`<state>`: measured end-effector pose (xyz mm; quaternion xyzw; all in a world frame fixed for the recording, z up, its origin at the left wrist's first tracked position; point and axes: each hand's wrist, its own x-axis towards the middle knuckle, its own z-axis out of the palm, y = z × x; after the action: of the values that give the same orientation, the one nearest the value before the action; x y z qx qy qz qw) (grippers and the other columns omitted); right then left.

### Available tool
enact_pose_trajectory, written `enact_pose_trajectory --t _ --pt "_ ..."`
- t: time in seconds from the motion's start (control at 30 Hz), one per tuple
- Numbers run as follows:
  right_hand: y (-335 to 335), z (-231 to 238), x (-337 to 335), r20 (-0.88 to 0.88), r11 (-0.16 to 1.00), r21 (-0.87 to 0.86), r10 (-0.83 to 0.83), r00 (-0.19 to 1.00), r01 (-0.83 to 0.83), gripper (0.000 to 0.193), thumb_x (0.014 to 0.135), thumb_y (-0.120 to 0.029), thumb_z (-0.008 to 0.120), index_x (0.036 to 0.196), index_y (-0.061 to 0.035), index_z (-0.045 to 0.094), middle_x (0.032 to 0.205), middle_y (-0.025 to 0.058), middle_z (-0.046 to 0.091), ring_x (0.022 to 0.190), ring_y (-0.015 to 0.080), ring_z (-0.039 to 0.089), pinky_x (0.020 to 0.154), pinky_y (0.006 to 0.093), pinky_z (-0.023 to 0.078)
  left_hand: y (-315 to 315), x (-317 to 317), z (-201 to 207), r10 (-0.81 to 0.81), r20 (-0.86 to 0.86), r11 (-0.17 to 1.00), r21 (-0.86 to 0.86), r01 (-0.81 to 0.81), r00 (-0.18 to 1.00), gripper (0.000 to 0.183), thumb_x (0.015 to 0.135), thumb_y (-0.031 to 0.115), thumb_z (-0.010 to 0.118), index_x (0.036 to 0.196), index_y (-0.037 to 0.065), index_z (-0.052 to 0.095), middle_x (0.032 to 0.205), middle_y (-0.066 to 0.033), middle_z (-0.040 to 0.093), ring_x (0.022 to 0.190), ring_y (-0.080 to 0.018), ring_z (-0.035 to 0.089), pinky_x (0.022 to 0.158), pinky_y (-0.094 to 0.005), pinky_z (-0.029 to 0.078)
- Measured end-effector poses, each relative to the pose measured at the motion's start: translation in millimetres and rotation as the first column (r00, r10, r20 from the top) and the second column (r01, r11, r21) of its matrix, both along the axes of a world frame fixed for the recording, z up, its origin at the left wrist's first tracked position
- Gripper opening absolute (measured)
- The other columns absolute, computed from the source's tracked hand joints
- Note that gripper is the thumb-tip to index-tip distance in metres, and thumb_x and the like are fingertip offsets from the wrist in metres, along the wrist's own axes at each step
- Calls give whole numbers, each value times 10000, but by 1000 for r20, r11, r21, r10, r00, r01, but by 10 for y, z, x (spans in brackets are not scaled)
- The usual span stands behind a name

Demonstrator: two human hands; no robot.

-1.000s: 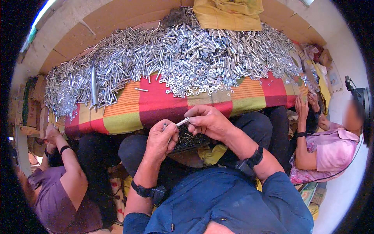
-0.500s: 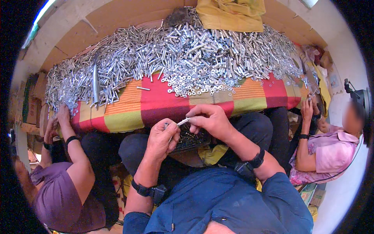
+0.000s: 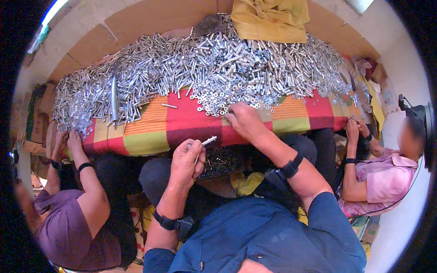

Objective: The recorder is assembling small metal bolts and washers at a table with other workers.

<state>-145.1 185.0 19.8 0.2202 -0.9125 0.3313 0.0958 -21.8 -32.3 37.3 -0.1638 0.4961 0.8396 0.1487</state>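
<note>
My left hand [image 3: 186, 163] is closed round a silvery metal bolt [image 3: 209, 140], whose ridged end sticks out up and to the right past the thumb. Another thin metal rod [image 3: 197, 158] shows between its lower fingers. Reaching forward, my right hand [image 3: 246, 119] touches the near edge of a heap of flat metal washers [image 3: 211, 102]. Its fingers are bent and drawn together; what is between the fingertips is hidden. Behind the washers lies a wide pile of metal bolts and tubes [image 3: 255, 59].
A checked cloth [image 3: 191, 120] covers the work surface. One loose bolt [image 3: 169, 105] lies on it. A long metal piece [image 3: 114, 98] stands out at left, and a yellow sack [image 3: 271, 20] lies at the back. Co-workers sit left [image 3: 77, 223] and right [image 3: 378, 182]. A dark tray of small parts [image 3: 218, 163] is below.
My right hand has left the bolt and moved forward to the washers. My left hand still holds the bolt, its ridged end now uncovered.
</note>
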Motion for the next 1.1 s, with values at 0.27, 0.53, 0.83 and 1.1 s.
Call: enact_pose_trajectory --t 0.27,0.53,0.83,1.1 --pt "-117 -36 -170 32 970 240 42 999 -48 207 823 -184 706 811 6 624 843 255 658 823 447 650 740 533 508 -13 1 18 11 -13 1000 2 -11 1000 264 1028 300 589 873 87 578 640 -16 543 395 -84 406 338 -233 260" --pt "-50 81 -120 124 989 110 87 988 -101 96 778 -82 652 803 8 629 772 228 656 754 413 662 677 477 520 -47 14 3 33 -17 998 47 -32 999 252 1026 285 595 870 87 584 641 -13 552 395 -79 415 336 -226 267" --pt "42 78 -70 120 991 55 115 986 -122 92 751 -57 665 804 13 638 784 201 668 712 351 664 667 432 528 -26 10 35 17 -25 999 51 -16 1000 255 1029 291 593 874 88 581 642 -10 556 396 -73 419 336 -220 273" --pt "-102 585 258 711 878 -476 351 609 50 160 867 -68 709 1000 17 680 825 75 694 715 155 688 637 299 556 -32 14 18 40 -7 998 43 -39 999 255 1027 292 597 871 91 578 638 -6 553 393 -71 412 336 -219 268"
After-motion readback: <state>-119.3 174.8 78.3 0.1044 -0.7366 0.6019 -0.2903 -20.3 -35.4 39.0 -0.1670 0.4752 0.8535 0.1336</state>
